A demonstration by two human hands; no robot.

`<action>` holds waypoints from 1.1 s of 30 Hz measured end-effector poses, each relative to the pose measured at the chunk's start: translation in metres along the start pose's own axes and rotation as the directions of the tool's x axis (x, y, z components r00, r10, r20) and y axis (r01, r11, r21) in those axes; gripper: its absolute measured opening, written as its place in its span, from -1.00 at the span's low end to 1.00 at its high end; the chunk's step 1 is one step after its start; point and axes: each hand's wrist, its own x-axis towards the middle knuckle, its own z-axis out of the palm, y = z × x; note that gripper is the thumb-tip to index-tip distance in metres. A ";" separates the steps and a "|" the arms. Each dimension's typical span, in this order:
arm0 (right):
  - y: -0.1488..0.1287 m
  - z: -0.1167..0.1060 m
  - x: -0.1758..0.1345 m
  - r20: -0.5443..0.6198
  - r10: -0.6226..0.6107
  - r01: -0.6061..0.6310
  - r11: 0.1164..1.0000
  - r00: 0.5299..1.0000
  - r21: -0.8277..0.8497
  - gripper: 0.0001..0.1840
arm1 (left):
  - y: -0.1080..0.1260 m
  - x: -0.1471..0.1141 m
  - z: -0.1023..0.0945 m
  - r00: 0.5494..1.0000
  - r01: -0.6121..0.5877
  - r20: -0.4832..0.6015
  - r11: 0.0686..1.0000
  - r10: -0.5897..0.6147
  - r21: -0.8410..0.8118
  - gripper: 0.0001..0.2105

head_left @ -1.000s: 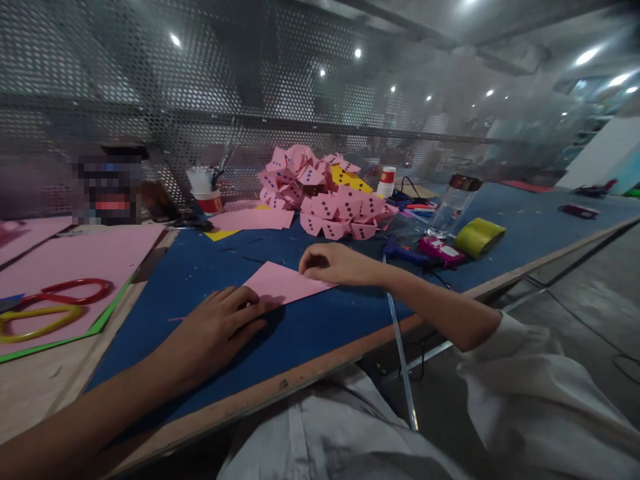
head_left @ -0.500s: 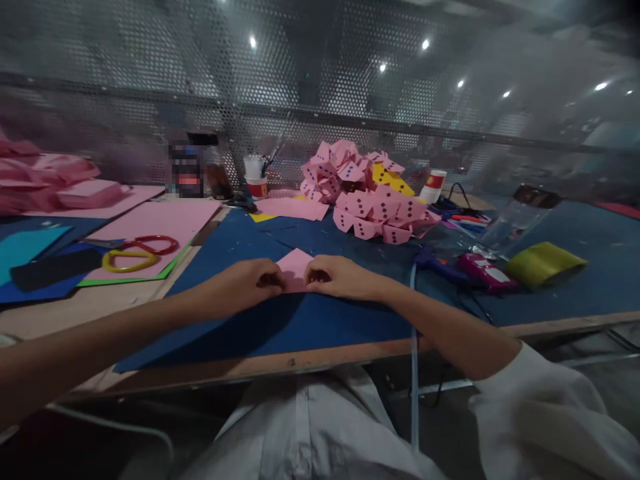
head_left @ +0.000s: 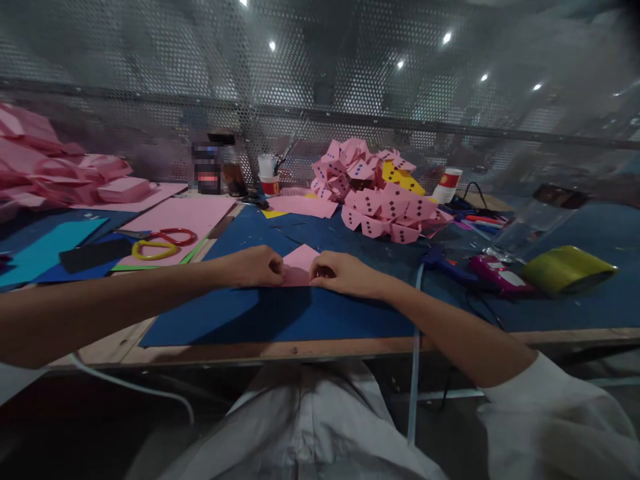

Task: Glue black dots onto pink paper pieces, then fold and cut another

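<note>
A small piece of pink paper (head_left: 299, 268) lies on the blue board (head_left: 300, 323), its upper part rising to a point. My left hand (head_left: 260, 267) is closed at the paper's left edge, with curled fingers pressing on it. At the right edge my right hand (head_left: 340, 272) pinches the paper between thumb and fingers. The paper's side corners are hidden under my fingertips. Behind it stands a heap of folded pink paper shapes with dark dots (head_left: 390, 210).
Scissors with red and yellow handles (head_left: 155, 249) lie at left on pink sheets. Farther left is a pile of pink paper (head_left: 50, 163). To the right are a blue glue gun (head_left: 445, 262), a magenta device (head_left: 500, 275), a yellow-green roll (head_left: 570, 269) and a clear jar (head_left: 535, 223).
The view has turned slightly to the left. My left hand has shifted a little along the paper's left edge, and its fingers are more tightly curled. My right hand keeps its pinch.
</note>
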 end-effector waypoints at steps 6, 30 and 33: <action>0.001 0.000 0.000 0.009 0.005 -0.005 1.000 1.000 0.006 -0.92 | -0.004 -0.005 -0.006 0.999 0.033 0.020 0.998 -0.032 -0.047 -0.76; 0.002 0.001 0.000 0.007 0.004 -0.004 1.000 1.000 0.018 -0.92 | -0.033 -0.012 -0.004 0.996 0.072 -0.055 0.996 -0.076 -0.061 -0.70; 0.001 0.001 0.000 0.012 0.000 -0.001 1.000 1.000 0.014 -0.92 | -0.031 -0.016 -0.004 0.995 0.066 -0.064 0.996 -0.070 -0.065 -0.71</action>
